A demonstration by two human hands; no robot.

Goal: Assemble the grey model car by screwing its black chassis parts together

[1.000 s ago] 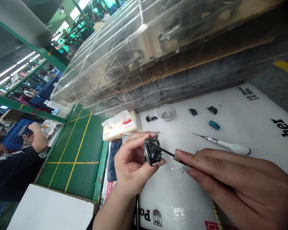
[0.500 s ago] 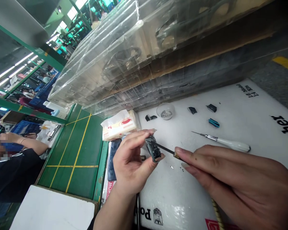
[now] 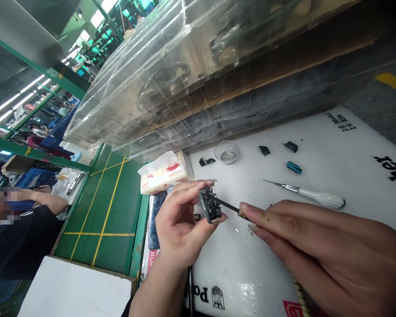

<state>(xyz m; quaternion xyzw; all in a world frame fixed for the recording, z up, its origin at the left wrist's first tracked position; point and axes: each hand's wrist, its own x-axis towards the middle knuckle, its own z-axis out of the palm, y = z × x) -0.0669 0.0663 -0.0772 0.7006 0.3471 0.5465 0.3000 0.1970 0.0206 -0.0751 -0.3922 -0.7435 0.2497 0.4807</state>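
My left hand [image 3: 181, 220] grips a small dark plastic part [image 3: 211, 207] by its edges, between fingertips and thumb. Pinched in my right hand [image 3: 317, 246] is a thin dark tool, apparently a screwdriver [image 3: 229, 206], whose shaft reaches into the part; its tip is hidden there. On the white wrapped surface [image 3: 231, 273] below lie tiny dark and shiny bits. Beyond my right hand rests a white-handled screwdriver [image 3: 320, 198], with a blue-and-black piece [image 3: 294, 167] farther back.
A clear cup [image 3: 227, 152] of small metal pieces and several black plastic pieces [image 3: 264, 150] lie behind my hands. To the left are a tissue pack [image 3: 166, 172] and a phone [image 3: 155, 220]. Large plastic-wrapped boxes [image 3: 171, 97] stand behind. A person [image 3: 23, 237] sits at far left.
The dark part has turned slightly in my left hand, so more of its inner side faces me. The screwdriver shaft stays against it. The person at left has shifted a little.
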